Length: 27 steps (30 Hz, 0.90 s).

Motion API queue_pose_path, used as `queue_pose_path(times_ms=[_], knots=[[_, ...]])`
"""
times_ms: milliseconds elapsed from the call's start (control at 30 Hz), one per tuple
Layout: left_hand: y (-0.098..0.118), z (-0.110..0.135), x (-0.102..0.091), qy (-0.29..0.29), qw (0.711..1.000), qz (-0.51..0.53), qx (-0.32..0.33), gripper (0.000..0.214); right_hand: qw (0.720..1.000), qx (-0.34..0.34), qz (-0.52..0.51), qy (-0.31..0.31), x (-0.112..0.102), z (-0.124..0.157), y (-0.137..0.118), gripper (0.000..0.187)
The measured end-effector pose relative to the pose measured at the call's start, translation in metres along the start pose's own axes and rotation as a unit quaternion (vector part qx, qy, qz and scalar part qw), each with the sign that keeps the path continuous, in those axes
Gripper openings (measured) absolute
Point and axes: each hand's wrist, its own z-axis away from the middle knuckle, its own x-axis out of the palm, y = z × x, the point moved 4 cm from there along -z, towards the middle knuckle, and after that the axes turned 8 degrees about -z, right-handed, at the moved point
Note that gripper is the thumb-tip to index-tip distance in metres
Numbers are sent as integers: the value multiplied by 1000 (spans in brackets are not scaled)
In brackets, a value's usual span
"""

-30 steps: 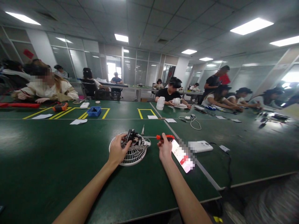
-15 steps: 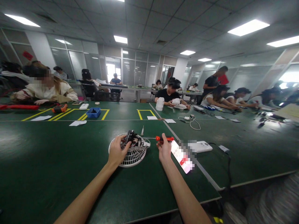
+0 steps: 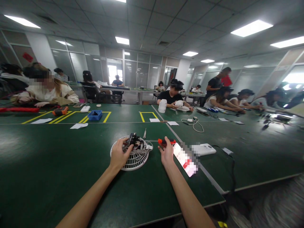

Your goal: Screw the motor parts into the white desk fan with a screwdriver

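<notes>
A white round fan grille (image 3: 133, 158) lies flat on the green table (image 3: 59, 158), with a black motor and circuit parts (image 3: 136, 142) on top of it. My left hand (image 3: 119, 155) grips the near left side of the grille, fingers curled onto it. My right hand (image 3: 167, 152) is closed around the red handle of a screwdriver (image 3: 163, 141), whose thin shaft points left toward the motor parts. A small loose tool bit (image 3: 144, 133) lies just behind the fan.
A phone (image 3: 184, 154) and a white power bank (image 3: 204, 148) lie right of my right hand. A white cable (image 3: 195, 123), paper slips, a blue tray (image 3: 94, 114) and yellow floor-tape marks sit farther back. Several other people work at the far tables.
My right hand has slid a little left along the screwdriver, covering more of its red handle. The left hand stays on the grille.
</notes>
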Motion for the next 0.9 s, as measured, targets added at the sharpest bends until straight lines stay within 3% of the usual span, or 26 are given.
queue_pose_path(times_ms=[133, 333, 533, 667, 900], knots=[[-1, 0, 1, -3, 1000, -2, 1, 36, 999, 4, -38, -12, 1, -1, -3, 22], [-2, 0, 2, -9, 1000, -7, -2, 37, 1000, -2, 2, 25, 1, 1, -1, 32], [-5, 1, 1, -13, 1000, -3, -11, 41, 998, 33, -58, 12, 4, 5, -1, 15], [-6, 0, 2, -13, 1000, -3, -19, 41, 999, 11, -33, -6, 6, 5, -3, 22], [-7, 0, 3, -16, 1000, 0, -23, 42, 1000, -5, 19, 25, 3, 7, -2, 41]])
